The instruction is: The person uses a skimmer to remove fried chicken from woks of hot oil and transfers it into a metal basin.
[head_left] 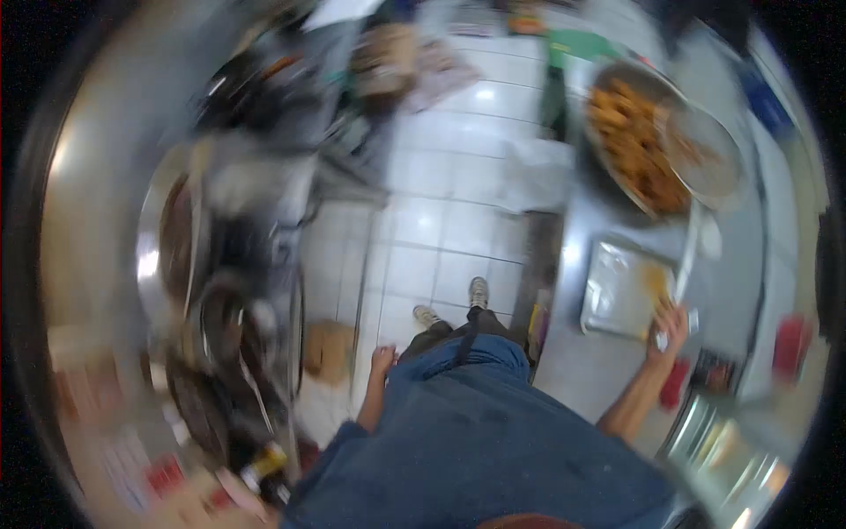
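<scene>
My right hand [668, 333] is closed at the near right corner of a shallow metal tray [608, 317] on the right counter. Something white shows at its fingers, too blurred to name. A yellowish-brown patch [654, 280] lies just beyond my fingers, over the tray's right side; whether it is food or part of a held thing I cannot tell. My left hand [384, 360] hangs low beside my body over the floor, away from any object. Its fingers are smeared, and nothing visible sticks out of it.
A big metal bowl [592, 145] of browned fried food [630, 132] stands farther along the right counter, with a round strainer [705, 159] over its edge. Pans [225, 317] and a large wok [150, 229] line the left side. A cardboard box [329, 351] sits low at left.
</scene>
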Demonstrator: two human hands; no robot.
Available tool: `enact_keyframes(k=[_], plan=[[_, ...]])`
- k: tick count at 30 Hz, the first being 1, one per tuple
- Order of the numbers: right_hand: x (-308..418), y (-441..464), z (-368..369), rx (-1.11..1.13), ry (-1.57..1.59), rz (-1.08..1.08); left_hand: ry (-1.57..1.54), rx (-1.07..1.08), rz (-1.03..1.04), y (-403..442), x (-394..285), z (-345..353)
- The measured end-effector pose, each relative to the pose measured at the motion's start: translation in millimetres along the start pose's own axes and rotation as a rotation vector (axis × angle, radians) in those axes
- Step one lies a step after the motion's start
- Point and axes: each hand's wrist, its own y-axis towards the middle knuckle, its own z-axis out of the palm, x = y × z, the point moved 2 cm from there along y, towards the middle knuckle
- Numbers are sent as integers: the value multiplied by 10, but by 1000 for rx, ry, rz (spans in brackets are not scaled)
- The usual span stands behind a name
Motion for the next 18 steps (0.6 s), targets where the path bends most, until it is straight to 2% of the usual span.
enact_keyframes(k=[1,2,3,4,5,6,9,11,12,14,16,18], plan=[[-56,-94,-48,117,16,109,-12,-105,-17,83,262,50],[-138,-101,-59,155,178,273,-26,-209,-32,160,528,107],[-266,-197,-19,157,119,271,353,-132,306,140,586,72],[-399,-287,92,170,4,304,-87,-235,-105,-107,330,94],[-666,-439,378,240,-135,337,-207,-133,-164,-347,71,30],[-826,-522,516,320,-262,343,-290,-193,-194,-593,-175,-29],[-1153,-603,375,218,-291,571,-403,-256,-204,-700,39,59],[-1663,-898,735,257,-443,626,-458,-257,-175,-819,228,31],[-1966,-1036,933,302,-549,635,-531,-263,-174,-900,383,46],[-2439,-1081,992,492,-809,815,-672,-281,-159,-1069,736,30],[-2976,-1277,1107,635,-838,968,-727,-357,-218,-1137,1326,146],[-3466,-1565,1266,733,-1045,927,-845,-490,-209,-1302,1943,338]])
